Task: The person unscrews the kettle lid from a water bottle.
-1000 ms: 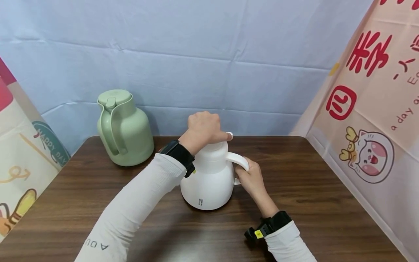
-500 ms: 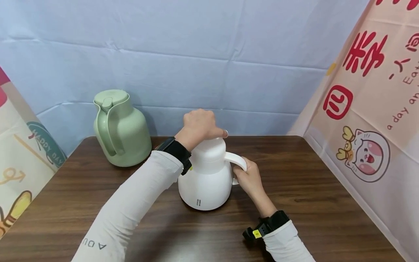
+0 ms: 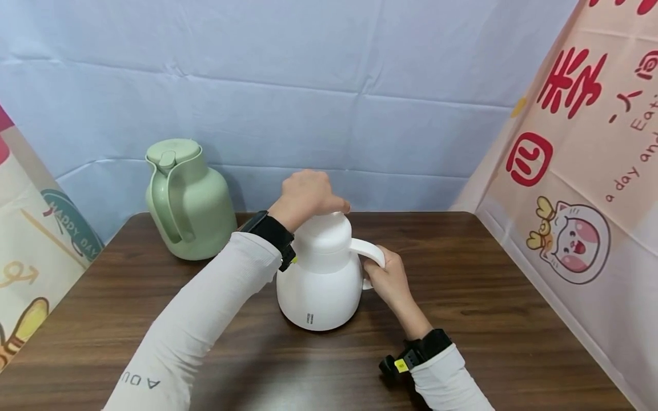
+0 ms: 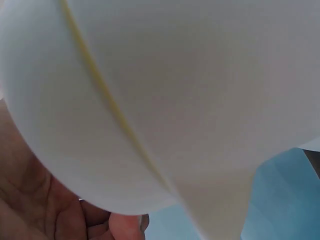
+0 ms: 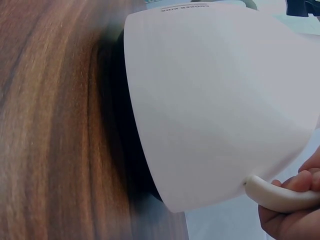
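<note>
A white vacuum jug stands upright on the table, its dark base close to the wood in the right wrist view. My left hand grips the rounded lid from above and behind, thumb pointing right. Most of its fingers are hidden behind the lid; the left wrist view shows the palm along the lid's curve. At the jug's right side, my right hand holds the handle. In the right wrist view its fingers wrap round the handle's lower end.
A green vacuum jug with a lidded top stands at the back left of the brown wooden table. A pale blue cloth hangs behind the table. Printed cloths close off both sides.
My left hand has shifted left over the lid, thumb included, so more of the lid's dome shows. My right hand keeps its hold on the handle. The whole view has drifted slightly.
</note>
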Tool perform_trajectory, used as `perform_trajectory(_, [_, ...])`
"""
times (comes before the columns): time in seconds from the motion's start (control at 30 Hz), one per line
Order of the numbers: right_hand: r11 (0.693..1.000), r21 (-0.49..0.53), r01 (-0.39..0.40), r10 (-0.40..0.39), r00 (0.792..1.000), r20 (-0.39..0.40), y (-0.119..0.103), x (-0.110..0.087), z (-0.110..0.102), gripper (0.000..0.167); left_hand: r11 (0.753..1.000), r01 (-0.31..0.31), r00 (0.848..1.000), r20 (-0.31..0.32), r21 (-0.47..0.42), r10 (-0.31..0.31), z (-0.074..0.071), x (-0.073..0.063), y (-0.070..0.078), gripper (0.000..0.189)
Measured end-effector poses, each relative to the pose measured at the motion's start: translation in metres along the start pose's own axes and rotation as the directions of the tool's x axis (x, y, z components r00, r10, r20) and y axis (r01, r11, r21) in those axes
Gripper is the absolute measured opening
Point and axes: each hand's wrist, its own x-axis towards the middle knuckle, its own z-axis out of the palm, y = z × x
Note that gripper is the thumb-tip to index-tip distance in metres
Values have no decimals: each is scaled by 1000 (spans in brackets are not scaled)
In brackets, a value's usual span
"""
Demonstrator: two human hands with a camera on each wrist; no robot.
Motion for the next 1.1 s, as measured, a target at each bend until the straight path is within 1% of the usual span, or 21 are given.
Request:
perform_trajectory(0.33, [1000, -2, -17, 17, 1000, 1, 0, -1, -1, 8, 1000, 18, 1000, 6, -21, -18, 1, 1, -3, 43])
perform_trajectory(0.47, [1000, -13, -28, 28, 1000, 3, -1, -1, 0, 10, 995, 17, 1000, -13, -103, -18, 4, 2, -2, 39])
perform_trajectory(0.57, [1000, 0, -30, 30, 999, 14, -2, -1, 1, 9, 985, -6, 999, -40, -171, -1, 8, 3, 0, 35])
perform_trajectory(0.67, [999, 21, -43, 43, 999, 28, -2, 0, 2, 8, 978, -27, 999, -50, -207, 16, 10, 3, 1, 29])
perform_trajectory(0.8, [998, 29, -62, 61, 998, 25, -2, 0, 2, 7, 966, -43, 999, -35, -254, 35, 9, 5, 1, 18])
perform_trajectory(0.87, [998, 26, -58, 58, 998, 18, -3, 0, 1, 8, 960, -47, 999, -30, -275, 40, 8, 5, 1, 21])
perform_trajectory(0.97, [999, 18, -51, 51, 999, 6, -3, 1, 1, 8, 951, -38, 999, -25, -307, 32, 7, 7, -1, 31])
perform_trajectory(1.1, [999, 8, -42, 42, 999, 0, -3, 0, 2, 8, 931, -22, 1000, -2, -364, 23, 6, 8, -9, 38])
